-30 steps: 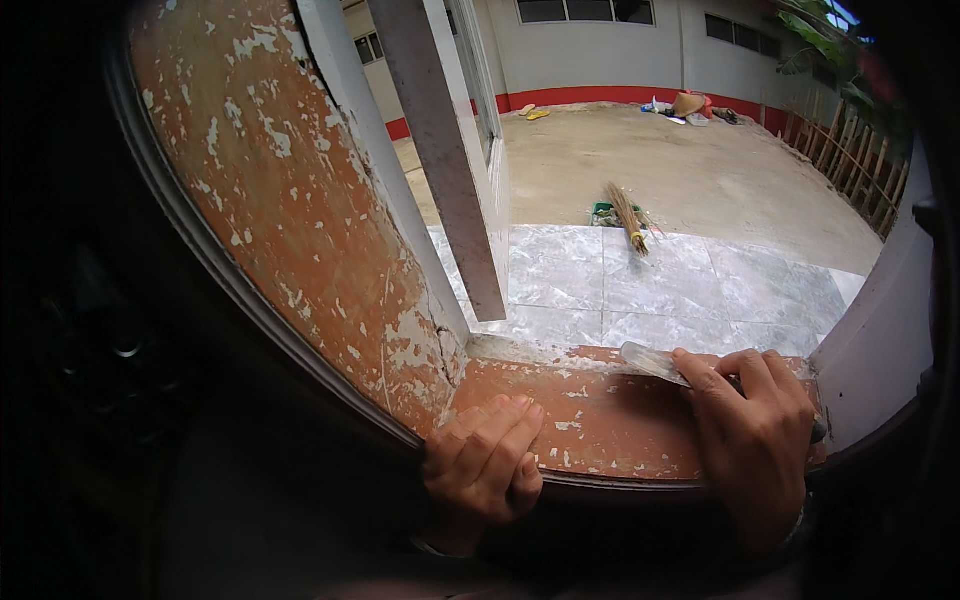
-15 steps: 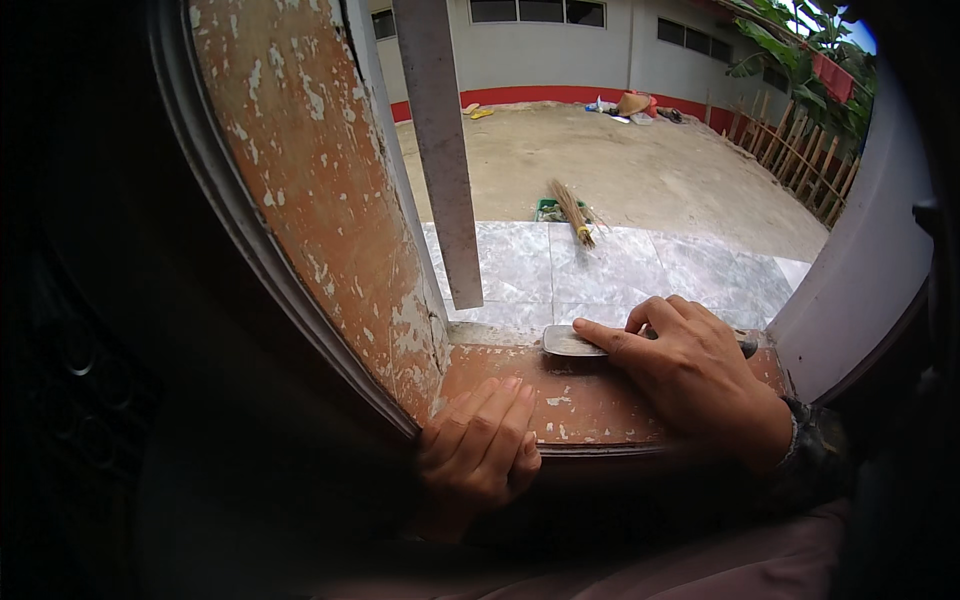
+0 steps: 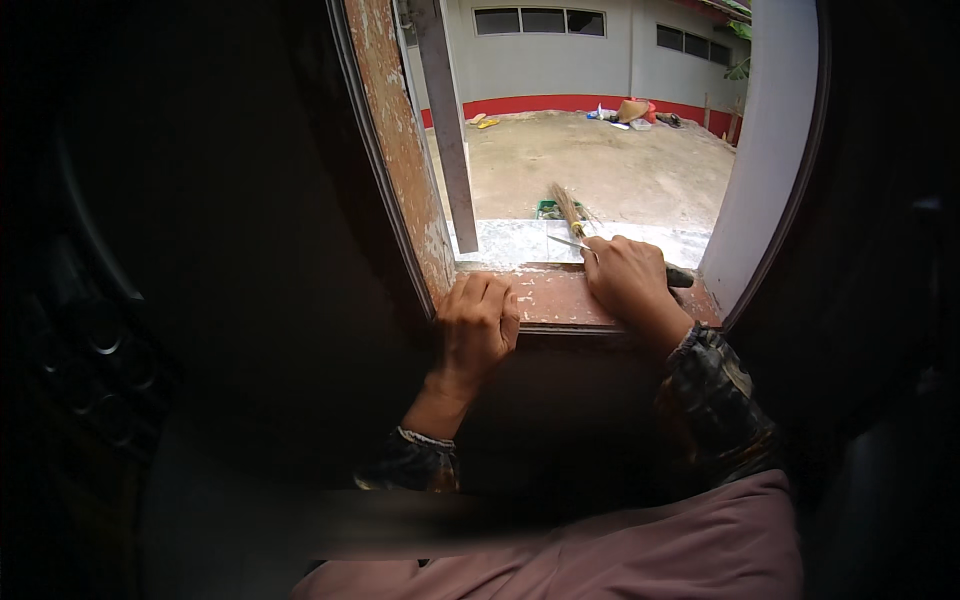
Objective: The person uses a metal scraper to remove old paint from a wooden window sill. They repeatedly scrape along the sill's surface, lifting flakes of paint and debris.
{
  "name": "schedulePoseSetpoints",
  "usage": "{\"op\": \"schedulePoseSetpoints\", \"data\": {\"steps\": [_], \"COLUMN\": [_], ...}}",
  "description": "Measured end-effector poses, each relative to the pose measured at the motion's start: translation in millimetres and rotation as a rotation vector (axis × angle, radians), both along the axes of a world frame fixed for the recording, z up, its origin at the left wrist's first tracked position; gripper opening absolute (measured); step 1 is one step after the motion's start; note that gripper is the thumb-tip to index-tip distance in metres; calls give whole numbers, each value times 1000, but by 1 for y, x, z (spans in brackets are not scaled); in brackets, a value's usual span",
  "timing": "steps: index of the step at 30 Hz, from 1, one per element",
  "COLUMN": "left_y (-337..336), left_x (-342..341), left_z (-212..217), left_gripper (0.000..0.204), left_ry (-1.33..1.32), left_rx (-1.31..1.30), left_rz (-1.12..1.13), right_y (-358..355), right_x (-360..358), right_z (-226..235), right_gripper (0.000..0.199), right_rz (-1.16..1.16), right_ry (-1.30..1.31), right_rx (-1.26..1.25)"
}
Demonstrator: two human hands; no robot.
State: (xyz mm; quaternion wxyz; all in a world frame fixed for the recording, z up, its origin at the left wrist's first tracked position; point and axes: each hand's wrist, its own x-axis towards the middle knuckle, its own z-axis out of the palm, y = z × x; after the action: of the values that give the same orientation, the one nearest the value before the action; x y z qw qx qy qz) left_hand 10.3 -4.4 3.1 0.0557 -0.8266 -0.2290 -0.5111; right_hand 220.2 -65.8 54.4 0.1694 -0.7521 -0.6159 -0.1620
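My right hand [image 3: 628, 278] is closed round a scraper with a thin metal blade [image 3: 568, 242] and a dark handle [image 3: 679, 276]. The blade points left, tilted edge-on above the far side of a windowsill [image 3: 550, 302]. Brown-orange paint on the sill is chipped, with pale flecks across it. At the sill's left end my left hand [image 3: 477, 322] rests over the near edge, its fingers laid on the surface and no object visible in it.
Flaking paint covers the left jamb [image 3: 400, 130]; a grey upright strip [image 3: 450, 130] stands just beyond it. To the right is a white jamb [image 3: 765, 150]. Outside, a stick broom [image 3: 567, 207] lies over a green container [image 3: 545, 211] by pale tiles [image 3: 500, 238].
My view has shifted back, showing more of both forearms. The scraper blade has turned from showing its broad face to nearly edge-on, its tip raised. My left hand remains at the sill's left end.
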Motion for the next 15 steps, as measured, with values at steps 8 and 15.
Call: {"op": "schedulePoseSetpoints", "data": {"steps": [8, 15], "left_y": [13, 18], "left_x": [5, 8], "left_z": [25, 21], "left_gripper": [38, 40], "left_ry": [329, 304], "left_rx": [-361, -361], "left_rz": [86, 189], "right_y": [9, 6], "right_x": [12, 17], "right_z": [-1, 4], "right_gripper": [35, 41], "right_rz": [-140, -69], "right_ry": [25, 56], "right_rx": [-52, -81]}}
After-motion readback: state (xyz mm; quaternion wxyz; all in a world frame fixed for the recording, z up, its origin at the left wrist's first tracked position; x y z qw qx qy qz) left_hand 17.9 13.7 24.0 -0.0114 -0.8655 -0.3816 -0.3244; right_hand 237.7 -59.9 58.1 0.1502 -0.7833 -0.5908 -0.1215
